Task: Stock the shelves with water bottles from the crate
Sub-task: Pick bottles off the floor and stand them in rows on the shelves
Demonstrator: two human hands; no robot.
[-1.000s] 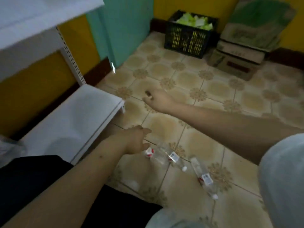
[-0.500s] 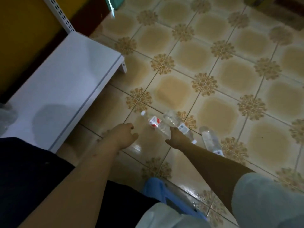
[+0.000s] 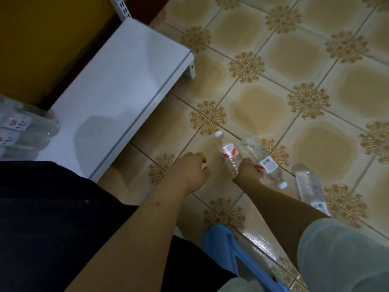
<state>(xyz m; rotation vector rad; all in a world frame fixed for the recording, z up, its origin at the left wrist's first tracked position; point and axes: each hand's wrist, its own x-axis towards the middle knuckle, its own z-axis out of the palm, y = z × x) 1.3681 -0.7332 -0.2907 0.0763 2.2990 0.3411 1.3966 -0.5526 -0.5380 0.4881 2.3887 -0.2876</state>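
Observation:
Three clear water bottles lie on the tiled floor. The red-labelled bottle (image 3: 228,153) and a white-labelled bottle (image 3: 262,160) lie side by side, and a third bottle (image 3: 309,186) lies apart to the right. My right hand (image 3: 246,172) is down on the first two where they meet, fingers curled over them; the grip itself is hidden beneath the hand. Just left of the red-labelled bottle my left hand (image 3: 189,170) hovers with loosely curled fingers, holding nothing. To the left is the low white shelf (image 3: 126,81).
Clear plastic bottles (image 3: 21,127) stand at the shelf's left end against the yellow wall. A perforated white upright (image 3: 123,7) rises at the shelf's back. Below my arms is a blue plastic stool (image 3: 229,247). Open tiled floor (image 3: 294,60) stretches ahead and to the right.
My view has tipped down, so the black crate and boxes are out of sight. My right hand came back from the far floor onto the bottles. My left hand stayed beside them.

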